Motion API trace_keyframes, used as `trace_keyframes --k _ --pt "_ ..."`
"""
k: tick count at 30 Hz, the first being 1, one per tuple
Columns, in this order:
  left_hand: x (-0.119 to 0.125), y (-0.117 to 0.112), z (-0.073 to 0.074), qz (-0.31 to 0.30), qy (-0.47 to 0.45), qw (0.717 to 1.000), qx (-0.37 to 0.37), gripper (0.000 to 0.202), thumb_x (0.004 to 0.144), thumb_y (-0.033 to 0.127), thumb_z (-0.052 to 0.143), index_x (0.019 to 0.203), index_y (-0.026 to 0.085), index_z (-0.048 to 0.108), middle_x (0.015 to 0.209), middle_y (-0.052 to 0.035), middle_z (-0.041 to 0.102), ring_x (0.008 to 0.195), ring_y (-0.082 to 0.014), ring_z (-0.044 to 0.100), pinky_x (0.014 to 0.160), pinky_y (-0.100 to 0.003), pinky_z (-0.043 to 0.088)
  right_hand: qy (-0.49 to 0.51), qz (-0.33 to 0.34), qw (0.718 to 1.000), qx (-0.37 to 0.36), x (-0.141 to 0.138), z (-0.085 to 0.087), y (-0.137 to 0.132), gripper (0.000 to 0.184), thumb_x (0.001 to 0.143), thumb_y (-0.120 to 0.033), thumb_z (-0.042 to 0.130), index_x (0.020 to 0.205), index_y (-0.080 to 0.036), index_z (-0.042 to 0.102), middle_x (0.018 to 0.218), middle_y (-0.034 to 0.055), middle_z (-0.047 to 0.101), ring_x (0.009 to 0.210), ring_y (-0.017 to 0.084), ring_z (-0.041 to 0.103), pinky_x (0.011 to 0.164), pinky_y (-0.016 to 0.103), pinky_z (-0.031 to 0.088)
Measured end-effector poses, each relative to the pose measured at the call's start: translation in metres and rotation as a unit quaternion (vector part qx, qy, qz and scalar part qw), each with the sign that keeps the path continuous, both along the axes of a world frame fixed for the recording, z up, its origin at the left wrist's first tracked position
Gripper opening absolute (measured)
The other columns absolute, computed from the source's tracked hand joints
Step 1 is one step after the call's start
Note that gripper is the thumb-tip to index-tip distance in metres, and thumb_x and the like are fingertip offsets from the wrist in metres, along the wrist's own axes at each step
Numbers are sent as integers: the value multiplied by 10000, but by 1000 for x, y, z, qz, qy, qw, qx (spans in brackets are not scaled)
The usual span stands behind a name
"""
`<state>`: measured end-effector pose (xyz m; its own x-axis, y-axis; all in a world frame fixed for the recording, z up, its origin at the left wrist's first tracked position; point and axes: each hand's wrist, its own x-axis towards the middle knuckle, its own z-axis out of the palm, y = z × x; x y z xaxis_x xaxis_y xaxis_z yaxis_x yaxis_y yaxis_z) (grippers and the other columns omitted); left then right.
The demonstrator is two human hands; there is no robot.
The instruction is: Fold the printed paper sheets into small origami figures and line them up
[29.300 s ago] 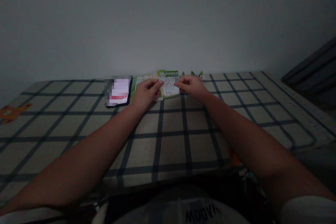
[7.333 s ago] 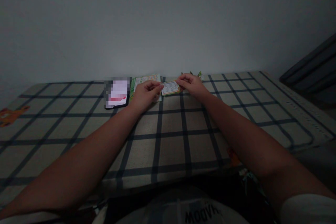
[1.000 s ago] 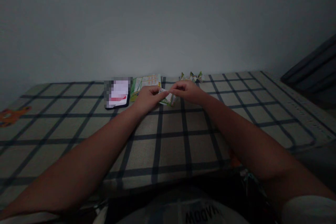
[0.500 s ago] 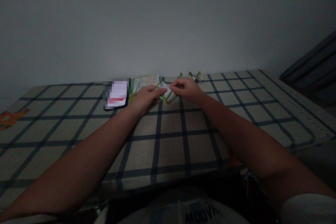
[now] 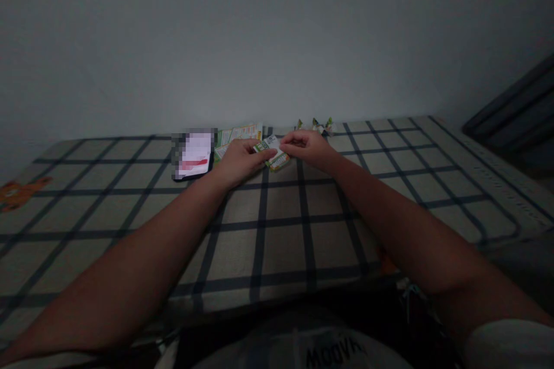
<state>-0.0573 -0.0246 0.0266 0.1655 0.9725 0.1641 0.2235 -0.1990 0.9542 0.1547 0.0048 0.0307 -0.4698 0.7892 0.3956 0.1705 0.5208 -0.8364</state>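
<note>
Evidently, in the head view, two bare hands meet over one small printed packet (image 5: 277,160), green and white, which sits near the middle of the table, tilted, with a strip of print along its lower right edge. The left hand (image 5: 240,161) has it between thumb and fingers, nearly closed, the thumb lying across its face and the other fingers mostly hidden. The right hand (image 5: 309,147) has its thumb and forefinger drawn close together at the upper right edge; whether they grip or merely touch it I cannot tell. Around them lie one phone (image 5: 197,155), its lit screen blurred into blocks, and just to its right one larger green sheet (image 5: 236,134), partly covered by the left hand. Behind the right hand, by the wall (image 5: 277,40), are some small wrapped pieces (image 5: 320,125); three green tips show, but the hand blocks their lower parts, so no sure count. Everything rests on one checked tablecloth (image 5: 281,242), with one orange figure (image 5: 21,191) at the far left.
</note>
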Motion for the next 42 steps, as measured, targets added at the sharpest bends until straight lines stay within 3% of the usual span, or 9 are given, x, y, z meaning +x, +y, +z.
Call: trace_keyframes --k 4,11,17,23,34,39,42 --pt "4 -1 -3 25 -13 1000 6 374 651 494 844 734 149 726 656 -50 684 550 -140 563 492 -242 387 -4 -18 1000 5 0 1 -1 262 793 -396 666 821 -138 697 767 46 688 715 145 595 656 274 479" --pt "8 -3 2 23 -20 999 -25 425 686 510 804 564 168 583 488 17 523 419 -72 385 432 -227 239 48 -57 997 11 0 4 -1 236 794 -383 668 805 -148 681 756 38 689 698 139 597 662 274 486" --pt "4 -3 4 37 30 998 51 423 736 530 785 592 167 621 543 5 577 495 -95 469 498 -236 325 75 -72 995 13 -4 1 -2 235 795 -396 674 817 -162 669 749 26 676 701 138 599 686 281 498" --pt "6 -5 4 54 36 996 62 413 747 558 768 619 178 667 572 -10 610 535 -124 519 517 -246 366 77 -88 993 11 -5 -1 -1 252 805 -424 678 820 -175 650 773 26 664 745 149 602 719 290 504" --pt "6 -3 6 13 -39 999 32 333 691 475 823 695 171 687 619 3 624 537 -108 513 539 -234 393 89 -83 993 2 0 2 2 345 812 -504 691 892 -169 684 817 33 680 766 146 614 733 293 524" --pt "6 -1 0 47 -7 997 56 334 723 493 795 738 168 717 658 -6 657 581 -127 559 587 -248 431 94 -79 992 -7 -1 0 2 328 769 -470 736 880 -163 699 823 36 694 756 145 619 735 298 523" --pt "8 -1 0 113 5 987 116 324 726 451 797 883 171 754 841 -34 732 733 -162 637 703 -265 484 81 -117 989 42 -2 0 -1 252 815 -419 685 839 -168 677 785 33 676 715 144 595 702 300 500"
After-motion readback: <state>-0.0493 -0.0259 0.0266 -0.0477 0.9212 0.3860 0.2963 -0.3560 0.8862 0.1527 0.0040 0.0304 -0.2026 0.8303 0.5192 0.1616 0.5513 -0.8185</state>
